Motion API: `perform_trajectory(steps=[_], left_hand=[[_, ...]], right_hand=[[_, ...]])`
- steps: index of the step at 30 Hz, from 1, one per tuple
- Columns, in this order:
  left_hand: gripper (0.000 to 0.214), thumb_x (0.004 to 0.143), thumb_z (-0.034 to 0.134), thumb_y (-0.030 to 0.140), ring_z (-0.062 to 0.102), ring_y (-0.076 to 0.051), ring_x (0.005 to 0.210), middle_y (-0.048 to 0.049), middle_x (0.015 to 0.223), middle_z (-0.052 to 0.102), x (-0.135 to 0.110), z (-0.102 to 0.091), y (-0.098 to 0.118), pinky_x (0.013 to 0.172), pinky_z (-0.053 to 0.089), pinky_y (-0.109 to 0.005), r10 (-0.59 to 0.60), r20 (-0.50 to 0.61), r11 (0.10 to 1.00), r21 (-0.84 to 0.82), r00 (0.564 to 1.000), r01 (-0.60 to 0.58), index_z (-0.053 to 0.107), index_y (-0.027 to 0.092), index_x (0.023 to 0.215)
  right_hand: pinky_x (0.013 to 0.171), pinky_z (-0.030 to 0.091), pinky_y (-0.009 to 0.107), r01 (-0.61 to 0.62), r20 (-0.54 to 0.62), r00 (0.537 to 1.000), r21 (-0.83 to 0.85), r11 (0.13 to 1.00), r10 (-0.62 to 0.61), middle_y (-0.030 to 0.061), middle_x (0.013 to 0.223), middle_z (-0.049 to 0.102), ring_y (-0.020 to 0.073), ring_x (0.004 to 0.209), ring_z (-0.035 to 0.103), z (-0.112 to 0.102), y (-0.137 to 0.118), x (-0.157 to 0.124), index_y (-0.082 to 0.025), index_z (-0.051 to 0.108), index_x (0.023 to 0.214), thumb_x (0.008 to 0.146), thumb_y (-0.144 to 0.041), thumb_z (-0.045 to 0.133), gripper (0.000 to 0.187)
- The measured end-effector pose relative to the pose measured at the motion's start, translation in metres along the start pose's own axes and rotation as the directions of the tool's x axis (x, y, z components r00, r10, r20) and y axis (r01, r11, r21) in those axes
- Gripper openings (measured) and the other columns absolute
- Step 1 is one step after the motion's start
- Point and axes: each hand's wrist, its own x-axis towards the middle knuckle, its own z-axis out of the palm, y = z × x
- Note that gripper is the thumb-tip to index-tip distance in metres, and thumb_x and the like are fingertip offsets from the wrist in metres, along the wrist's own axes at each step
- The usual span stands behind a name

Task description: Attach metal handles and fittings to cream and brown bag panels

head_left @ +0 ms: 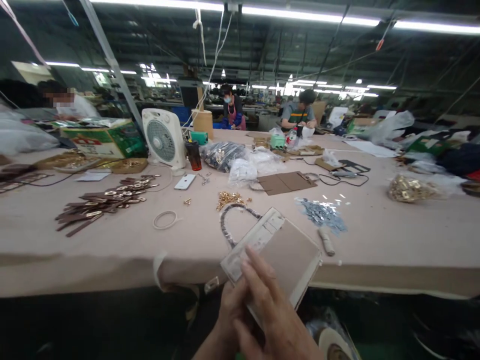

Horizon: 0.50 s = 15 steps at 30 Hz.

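A flat beige board (pixel 285 255) with a pale taped strip along its left edge juts over the near edge of the pink-covered table (pixel 393 240). My right hand (pixel 270 310) rests on the board's near corner with its fingers stretched flat. Beside it, my left hand (pixel 228 312) grips the board's near edge from below, fingers curled. A dark beaded loop (pixel 228 222) lies just beyond the board. A heap of small gold metal parts (pixel 228 199) and a heap of silver-blue pieces (pixel 323 212) sit further back.
Brown straps with gold buckles (pixel 105 202) lie at the left, with a tape ring (pixel 165 220), a white phone (pixel 185 181), a white fan (pixel 164 137), a dark cup (pixel 194 155) and plastic bags (pixel 247 162) beyond. Other people work at the far side.
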Motion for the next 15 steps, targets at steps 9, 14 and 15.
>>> perform_trajectory(steps=[9, 14, 15], left_hand=[[0.06, 0.085, 0.08, 0.043, 0.077, -0.03, 0.094, -0.017, 0.105, 0.079, 0.028, -0.002, 0.02, 0.093, 0.061, -0.044, -0.025, -0.032, 0.996, -0.088, 0.999, 0.022, 0.064, 0.009, 0.132], [0.054, 0.078, 0.086, 0.049, 0.075, -0.025, 0.08, -0.0124, 0.095, 0.08, 0.061, -0.024, 0.01, 0.076, 0.061, -0.034, 0.017, -0.048, 0.966, 0.259, 0.999, -0.004, 0.072, 0.01, 0.112], [0.051, 0.077, 0.086, 0.05, 0.075, -0.025, 0.081, -0.0117, 0.094, 0.08, 0.068, -0.029, 0.007, 0.077, 0.061, -0.034, 0.023, -0.028, 0.935, 0.355, 0.999, -0.011, 0.074, 0.01, 0.107]], right_hand=[[0.117, 0.045, 0.053, -0.617, -0.223, 0.744, 0.132, 0.776, 0.63, 0.0129, 0.149, 0.06, 0.038, 0.139, 0.055, -0.038, 0.099, -0.069, -0.021, 0.054, 0.149, 0.092, -0.058, 0.061, 0.068], [0.078, 0.065, 0.04, -0.783, -0.065, 0.551, 0.307, 0.542, 0.832, 0.0066, 0.087, 0.081, 0.0369, 0.086, 0.077, -0.021, 0.124, -0.129, -0.023, 0.08, 0.101, 0.075, -0.067, 0.073, 0.052], [0.075, 0.065, 0.039, -0.797, -0.031, 0.538, 0.305, 0.521, 0.842, 0.0059, 0.084, 0.081, 0.0357, 0.083, 0.077, -0.017, 0.126, -0.136, -0.024, 0.08, 0.097, 0.074, -0.067, 0.074, 0.05]])
